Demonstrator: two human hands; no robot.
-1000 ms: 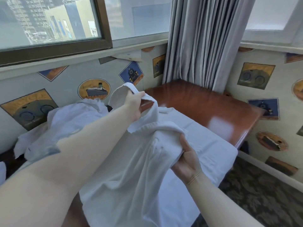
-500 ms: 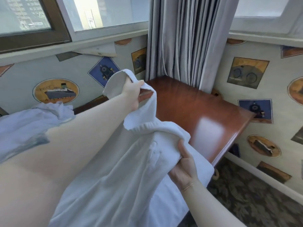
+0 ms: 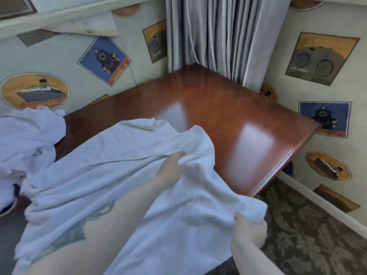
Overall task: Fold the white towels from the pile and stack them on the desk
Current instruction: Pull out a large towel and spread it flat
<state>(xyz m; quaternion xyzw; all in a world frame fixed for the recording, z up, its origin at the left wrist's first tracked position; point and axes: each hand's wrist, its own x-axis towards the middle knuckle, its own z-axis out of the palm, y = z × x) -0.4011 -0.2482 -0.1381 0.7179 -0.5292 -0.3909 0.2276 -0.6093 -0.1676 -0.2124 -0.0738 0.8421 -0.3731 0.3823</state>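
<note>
Towel [image 3: 111, 165] lowered onto desk [image 3: 228, 116]; both hands (left [image 3: 170, 171], right [image 3: 248, 231]) pinching its edge; fingertips buried in folds.

**Towel spread over the near table edge**

The towel [image 3: 111, 175] lies over the table [image 3: 228, 116], draped off its near edge. Left hand [image 3: 170, 169] grips it mid-cloth; right hand [image 3: 248, 231] grips its near right corner, off the table's edge. The pile [image 3: 27, 139] sits left. The curtain [image 3: 216, 36] hangs behind the table's far corner, carpet [image 3: 309, 231] to the right below.
</note>
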